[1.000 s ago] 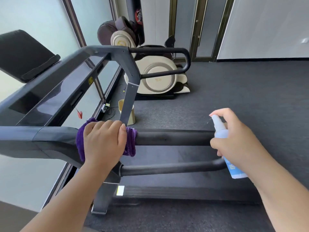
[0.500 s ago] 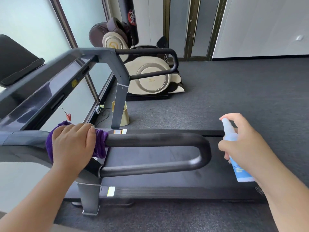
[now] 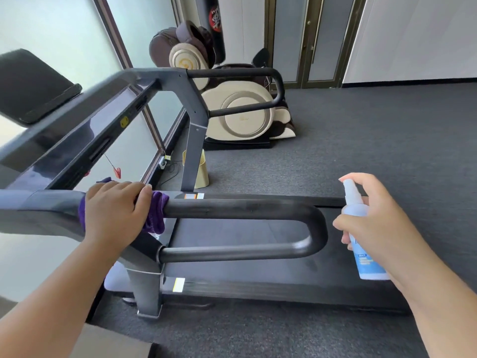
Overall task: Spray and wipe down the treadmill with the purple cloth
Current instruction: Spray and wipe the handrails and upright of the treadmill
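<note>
On the near handrail (image 3: 240, 209) of the treadmill (image 3: 258, 277), the left hand (image 3: 116, 211) grips the one purple cloth (image 3: 156, 215) around the bar. The bar's long axis runs rightward from this hand, toward the right hand (image 3: 371, 223), which grips the one spray bottle (image 3: 361, 228) beyond the bend, index finger on its nozzle.

Purple cloth (image 3: 154, 215) mostly hidden under left hand (image 3: 116, 211) — bottle label (image 3: 366, 264) txt unreadable.
</note>
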